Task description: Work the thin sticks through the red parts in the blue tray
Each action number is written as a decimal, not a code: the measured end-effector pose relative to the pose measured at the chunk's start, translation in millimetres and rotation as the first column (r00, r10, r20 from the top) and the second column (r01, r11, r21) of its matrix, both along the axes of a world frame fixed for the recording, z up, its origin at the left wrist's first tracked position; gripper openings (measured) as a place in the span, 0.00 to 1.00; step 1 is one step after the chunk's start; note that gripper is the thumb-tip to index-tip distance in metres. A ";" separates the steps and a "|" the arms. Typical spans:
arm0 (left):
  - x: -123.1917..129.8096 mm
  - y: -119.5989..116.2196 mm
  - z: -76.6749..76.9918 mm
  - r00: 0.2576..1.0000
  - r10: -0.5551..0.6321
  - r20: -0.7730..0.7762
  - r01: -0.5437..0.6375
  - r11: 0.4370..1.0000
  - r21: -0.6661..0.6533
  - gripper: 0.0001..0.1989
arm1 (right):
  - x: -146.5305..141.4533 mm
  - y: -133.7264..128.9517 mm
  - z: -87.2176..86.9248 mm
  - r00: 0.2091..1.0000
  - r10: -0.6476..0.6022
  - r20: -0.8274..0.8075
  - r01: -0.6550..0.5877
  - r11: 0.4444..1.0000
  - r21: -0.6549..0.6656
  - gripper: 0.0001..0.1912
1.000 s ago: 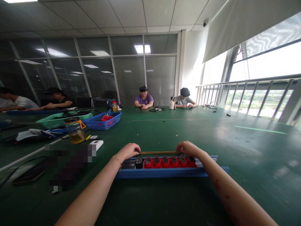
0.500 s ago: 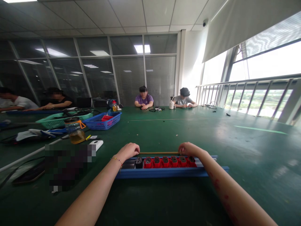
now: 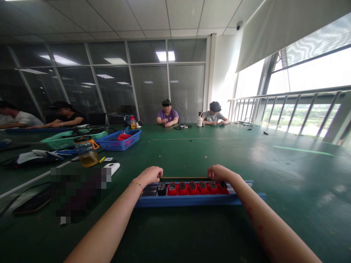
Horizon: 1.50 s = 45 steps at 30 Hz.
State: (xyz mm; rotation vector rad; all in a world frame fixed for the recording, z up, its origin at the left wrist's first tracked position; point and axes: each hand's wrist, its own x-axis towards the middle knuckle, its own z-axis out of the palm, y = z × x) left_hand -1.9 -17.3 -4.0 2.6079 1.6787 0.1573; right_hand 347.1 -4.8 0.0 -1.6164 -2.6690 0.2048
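Green bench [image 3: 170, 157] is bounded by a glass wall [image 3: 149, 91] at twelve o'clock and a metal railing [image 3: 290, 95] at two. Both wrists are bent, with forearms angled inward from seven and five o'clock. A thin yellow strip [image 3: 183, 178] is pinched at its left end by the left hand [image 3: 152, 175] and at its right by the right hand [image 3: 222, 173], just beyond a blue tray [image 3: 192, 201]. Six red blocks [image 3: 192, 189] and one black block [image 3: 161, 189] are held in the tray, its ends partly hidden by the arms. A jar [image 3: 89, 157] and a blue basket [image 3: 117, 145] are placed towards ten o'clock.
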 end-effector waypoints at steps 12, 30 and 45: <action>5.2 -11.1 7.2 0.973 0.063 0.221 -0.081 0.994 0.075 0.07 | 14.2 -1.5 -0.3 0.988 0.020 -0.154 -0.010 0.998 0.066 0.12; 15.0 -22.3 19.4 0.889 -0.008 0.458 0.043 0.997 -0.065 0.21 | -1.3 -21.7 29.8 0.986 0.062 -0.154 -0.031 0.981 0.194 0.18; 22.6 -74.4 83.9 0.893 0.075 0.444 -0.025 0.993 -0.118 0.24 | 14.0 -67.0 89.2 0.945 0.073 -0.319 -0.134 0.976 -0.171 0.24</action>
